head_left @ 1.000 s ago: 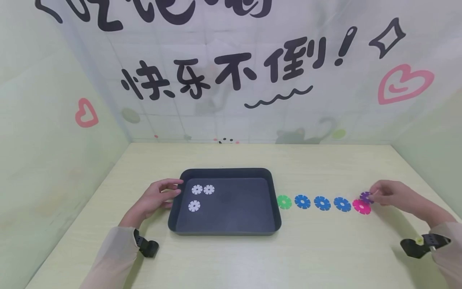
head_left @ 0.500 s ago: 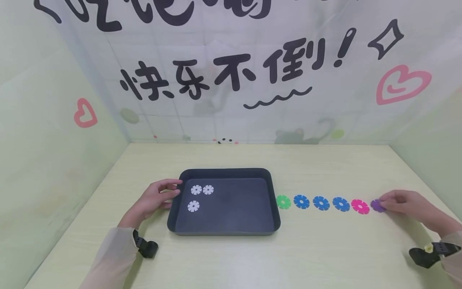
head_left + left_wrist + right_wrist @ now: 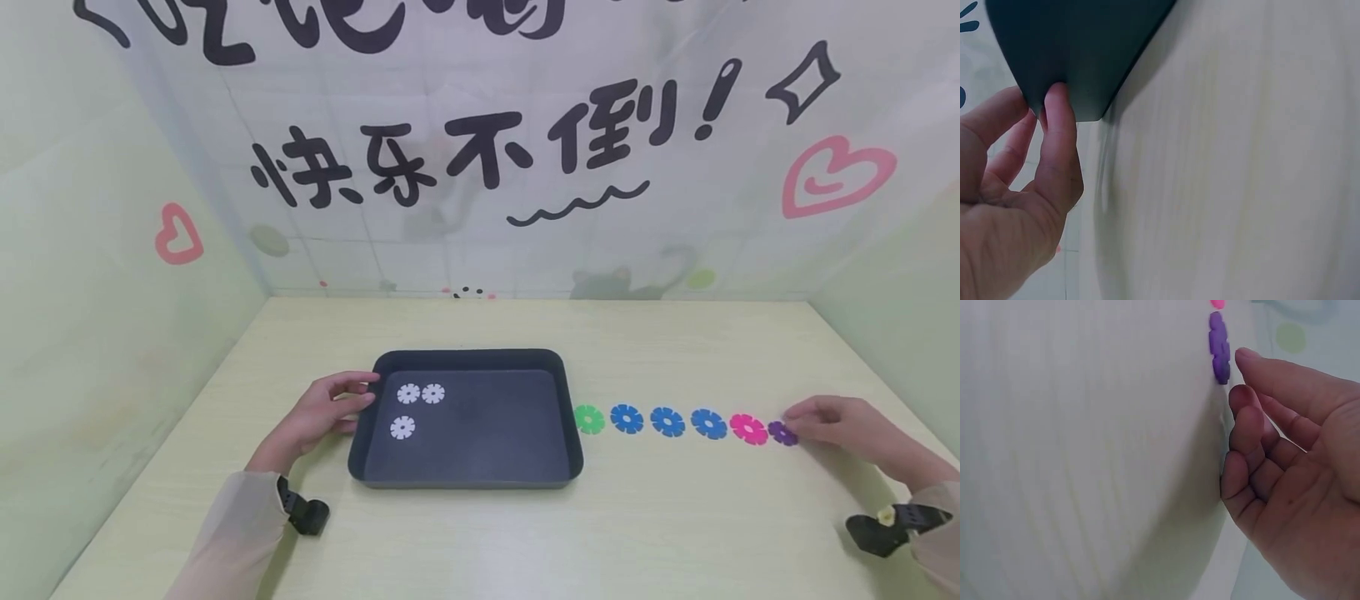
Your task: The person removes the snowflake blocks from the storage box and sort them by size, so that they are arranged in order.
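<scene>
Here's the pale wood-grained table (image 3: 480, 537), with a dark rectangular tray (image 3: 468, 360) sitting flat on it, and off its right side runs a neat line of notched discs: the green disc (image 3: 585, 424) up by the tray wall, then three blue discs (image 3: 662, 424), spaced apart, the pink disc (image 3: 743, 432), and just beside it, the purple disc (image 3: 779, 432)!

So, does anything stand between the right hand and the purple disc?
Nothing visible does. In the right wrist view, only a narrow open gap shows between the right hand and the purple disc, which lies on the table. The pink disc sits on the disc's opposite side, away from the hand.
</scene>
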The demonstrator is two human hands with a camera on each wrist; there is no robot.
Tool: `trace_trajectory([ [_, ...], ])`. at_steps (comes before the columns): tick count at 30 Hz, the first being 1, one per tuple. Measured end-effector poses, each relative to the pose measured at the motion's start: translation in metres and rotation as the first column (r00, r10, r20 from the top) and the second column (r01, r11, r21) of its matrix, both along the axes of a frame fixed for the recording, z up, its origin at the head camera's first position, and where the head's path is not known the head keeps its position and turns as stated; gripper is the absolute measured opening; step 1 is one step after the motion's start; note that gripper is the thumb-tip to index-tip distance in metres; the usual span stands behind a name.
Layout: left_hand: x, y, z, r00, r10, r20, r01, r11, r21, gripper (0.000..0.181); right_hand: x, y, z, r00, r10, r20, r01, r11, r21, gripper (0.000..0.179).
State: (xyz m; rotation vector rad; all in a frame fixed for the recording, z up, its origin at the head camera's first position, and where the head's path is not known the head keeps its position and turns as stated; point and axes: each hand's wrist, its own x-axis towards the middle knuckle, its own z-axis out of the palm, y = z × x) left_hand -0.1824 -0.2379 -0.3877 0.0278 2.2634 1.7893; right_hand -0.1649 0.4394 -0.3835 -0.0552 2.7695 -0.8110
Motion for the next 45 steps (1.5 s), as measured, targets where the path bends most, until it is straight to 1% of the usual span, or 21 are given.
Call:
trace_trajectory([
  [2, 0.0, 0.0, 0.0, 1.0, 0.0, 0.001, 0.0, 1.0, 0.002, 0.047, 0.0, -0.002, 0.001, 1.0, -0.013, -0.005, 0.013, 1.0, -0.011, 0.041],
  [6, 0.0, -0.001, 0.0, 1.0, -0.002, 0.001, 0.002, 1.0, -0.002, 0.046, 0.0, -0.015, 0.008, 1.0, 0.002, -0.031, -0.003, 0.999, -0.042, 0.041],
  [11, 0.0, -0.001, 0.001, 1.0, -0.002, 0.003, 0.002, 1.0, -0.008, 0.046, -0.007, -0.052, 0.023, 0.994, 0.072, -0.082, -0.077, 0.995, -0.056, 0.038],
  [15, -0.001, 0.0, 0.001, 1.0, -0.002, -0.001, 0.002, 1.0, -0.021, 0.046, -0.014, -0.091, 0.032, 0.975, 0.164, -0.152, -0.18, 0.979, -0.098, 0.031],
  [17, -0.001, 0.001, 0.002, 1.0, -0.004, 0.0, 0.004, 1.0, -0.022, 0.046, -0.018, -0.111, 0.035, 0.958, 0.222, -0.181, -0.246, 0.961, -0.126, 0.028],
  [20, -0.001, 0.002, 0.003, 1.0, -0.005, 0.0, 0.005, 1.0, -0.023, 0.047, -0.022, -0.144, 0.039, 0.933, 0.304, -0.193, -0.337, 0.925, -0.175, 0.024],
  [23, -0.001, 0.003, 0.004, 1.0, -0.005, 0.0, 0.005, 1.0, -0.024, 0.047, -0.025, -0.179, 0.046, 0.898, 0.39, -0.204, -0.429, 0.879, -0.208, 0.021],
  [27, -0.001, 0.002, 0.004, 1.0, 0.0, 0.003, 0.0, 0.999, -0.034, 0.047, -0.031, -0.224, 0.053, 0.856, 0.473, -0.207, -0.513, 0.828, -0.225, 0.02],
  [30, 0.0, 0.002, 0.004, 1.0, 0.003, 0.005, -0.003, 0.999, -0.042, 0.047, -0.036, -0.255, 0.056, 0.828, 0.525, -0.199, -0.56, 0.797, -0.228, 0.016],
  [34, -0.001, 0.002, 0.004, 1.0, 0.006, 0.009, -0.006, 0.999, -0.041, 0.046, -0.045, -0.294, 0.06, 0.784, 0.592, -0.187, -0.62, 0.753, -0.218, 0.012],
  [39, -0.001, 0.001, 0.004, 1.0, 0.013, 0.01, -0.013, 0.999, -0.04, 0.046, -0.063, -0.338, 0.061, 0.743, 0.65, -0.159, -0.668, 0.705, -0.239, 0.017],
  [41, 0.0, 0.001, 0.003, 1.0, 0.014, 0.011, -0.014, 0.999, -0.038, 0.046, -0.07, -0.354, 0.059, 0.731, 0.667, -0.144, -0.679, 0.693, -0.242, 0.02],
  [45, -0.001, 0.0, 0.002, 1.0, 0.015, 0.011, -0.014, 0.999, -0.031, 0.047, -0.082, -0.384, 0.052, 0.709, 0.696, -0.115, -0.701, 0.678, -0.223, 0.023],
])
